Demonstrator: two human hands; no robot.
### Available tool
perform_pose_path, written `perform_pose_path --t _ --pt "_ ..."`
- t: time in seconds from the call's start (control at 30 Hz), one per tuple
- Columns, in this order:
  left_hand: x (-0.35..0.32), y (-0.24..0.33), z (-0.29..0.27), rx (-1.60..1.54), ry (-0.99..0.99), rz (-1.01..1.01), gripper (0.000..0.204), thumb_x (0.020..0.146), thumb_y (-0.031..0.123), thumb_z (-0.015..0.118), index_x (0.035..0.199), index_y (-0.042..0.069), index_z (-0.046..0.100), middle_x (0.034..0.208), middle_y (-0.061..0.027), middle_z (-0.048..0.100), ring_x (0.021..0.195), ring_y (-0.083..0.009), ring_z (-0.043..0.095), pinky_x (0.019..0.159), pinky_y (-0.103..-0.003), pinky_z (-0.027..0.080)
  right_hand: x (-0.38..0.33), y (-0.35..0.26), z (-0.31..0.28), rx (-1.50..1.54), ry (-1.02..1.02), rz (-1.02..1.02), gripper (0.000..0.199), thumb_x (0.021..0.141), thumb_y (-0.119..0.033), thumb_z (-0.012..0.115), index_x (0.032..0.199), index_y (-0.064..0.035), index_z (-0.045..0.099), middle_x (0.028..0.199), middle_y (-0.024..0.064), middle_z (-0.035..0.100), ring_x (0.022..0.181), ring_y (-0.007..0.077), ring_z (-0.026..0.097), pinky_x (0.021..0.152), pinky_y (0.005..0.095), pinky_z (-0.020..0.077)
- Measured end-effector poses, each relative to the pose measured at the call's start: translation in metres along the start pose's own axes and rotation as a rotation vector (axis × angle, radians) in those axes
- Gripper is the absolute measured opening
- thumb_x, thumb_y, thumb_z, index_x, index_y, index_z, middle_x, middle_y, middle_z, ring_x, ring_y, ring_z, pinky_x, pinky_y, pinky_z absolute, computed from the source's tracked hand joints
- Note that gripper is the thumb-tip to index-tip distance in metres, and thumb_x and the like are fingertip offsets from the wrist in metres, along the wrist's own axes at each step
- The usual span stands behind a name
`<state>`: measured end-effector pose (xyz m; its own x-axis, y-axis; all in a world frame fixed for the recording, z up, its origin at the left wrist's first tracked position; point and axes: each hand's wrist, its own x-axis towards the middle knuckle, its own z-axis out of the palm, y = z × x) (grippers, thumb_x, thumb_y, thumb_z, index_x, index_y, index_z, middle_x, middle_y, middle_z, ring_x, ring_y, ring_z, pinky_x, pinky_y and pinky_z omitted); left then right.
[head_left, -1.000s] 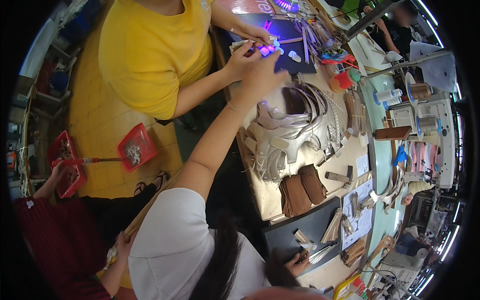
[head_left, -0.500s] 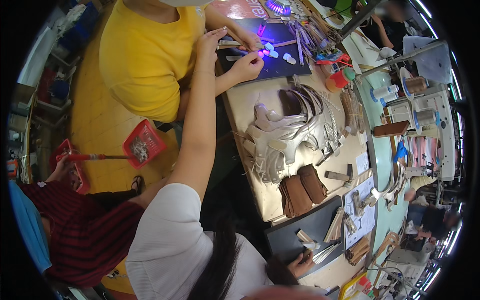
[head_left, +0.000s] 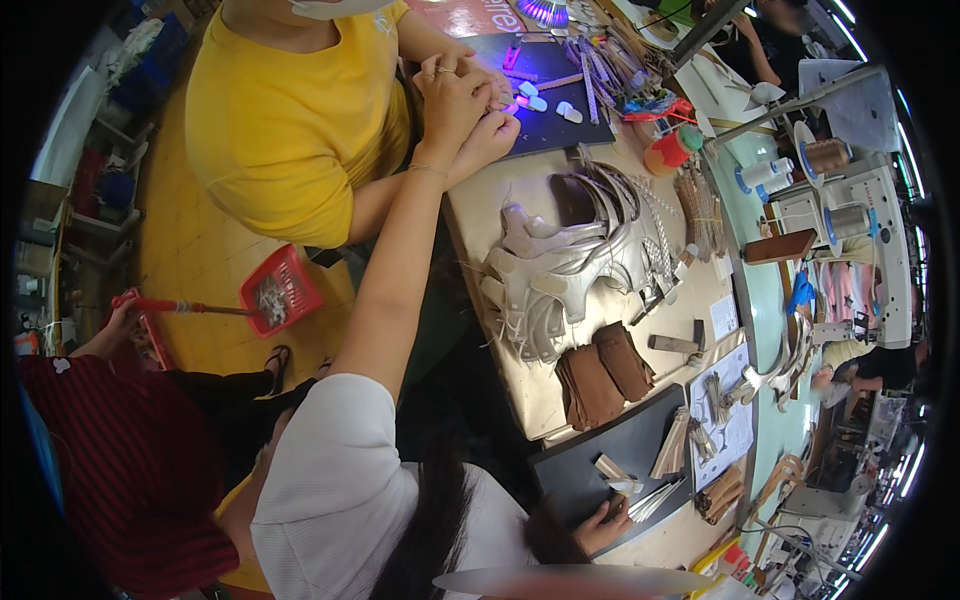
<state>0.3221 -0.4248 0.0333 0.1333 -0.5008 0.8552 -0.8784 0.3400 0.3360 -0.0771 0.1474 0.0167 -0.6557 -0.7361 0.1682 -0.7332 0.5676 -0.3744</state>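
My left hand [head_left: 452, 95] is at the far end of the table, its bent fingers closed over a yellow-shirted co-worker's hands [head_left: 484, 143]. What lies inside that grasp is hidden. Small white pieces [head_left: 534, 101], lit blue-violet, are beside those hands on a dark board [head_left: 560, 140]. My right hand [head_left: 604, 527] rests on a nearer black board [head_left: 567, 468], fingers apart and loosely bent. Thin pale strips [head_left: 655, 500] fan out beside its fingertips, and a small whitish piece [head_left: 626, 487] lies just beyond them.
Silvery strappy shoe uppers [head_left: 560, 270] are heaped mid-table beside folded brown pieces [head_left: 605, 375]. A hammer [head_left: 677, 344] and a red bottle with green cap [head_left: 674, 150] lie farther right. Thread spools [head_left: 825, 155] stand by a sewing machine. Another person holds a red dustpan [head_left: 283, 290] at left.
My left hand has gone from outstretched fingers to a bent grasp over the co-worker's hands. The dustpan person has shifted. My right hand has barely moved.
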Motion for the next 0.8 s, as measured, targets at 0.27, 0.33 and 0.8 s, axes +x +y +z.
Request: perform_pose_path --t 0.27,0.33,0.8 --pt "-0.006 0.003 -0.008 0.036 -0.006 0.032 0.012 0.074 0.014 0.076 0.085 0.019 0.078 0.125 -0.0008 0.061 0.117 -0.0314 0.047 0.100 -0.047 0.035 0.000 0.000 0.002 0.008 0.015 -0.012 0.039 0.099 -0.011 0.061 0.135 0.0009 0.056 0.109 0.0219 0.050 0.103 0.0419 0.056 0.090 0.0479 0.0463" --pt "-0.005 0.003 -0.009 0.025 -0.004 0.017 0.013 0.075 0.014 0.076 0.088 0.016 0.077 0.126 -0.0022 0.061 0.116 -0.0319 0.049 0.099 -0.048 0.035 0.000 0.002 0.002 0.001 0.027 -0.037 0.039 0.099 -0.011 0.061 0.135 0.0010 0.056 0.109 0.0219 0.050 0.103 0.0417 0.056 0.090 0.0480 0.0461" --pt "0.000 0.008 -0.031 -0.173 -0.367 -0.303 0.018 0.085 0.011 0.073 0.103 0.007 0.076 0.099 -0.0117 0.069 0.089 -0.0285 0.068 0.077 -0.039 0.054 0.000 0.008 0.005 0.050 0.012 0.023 0.039 0.099 -0.013 0.061 0.134 0.0019 0.056 0.110 0.0223 0.051 0.105 0.0422 0.056 0.091 0.0475 0.0463"
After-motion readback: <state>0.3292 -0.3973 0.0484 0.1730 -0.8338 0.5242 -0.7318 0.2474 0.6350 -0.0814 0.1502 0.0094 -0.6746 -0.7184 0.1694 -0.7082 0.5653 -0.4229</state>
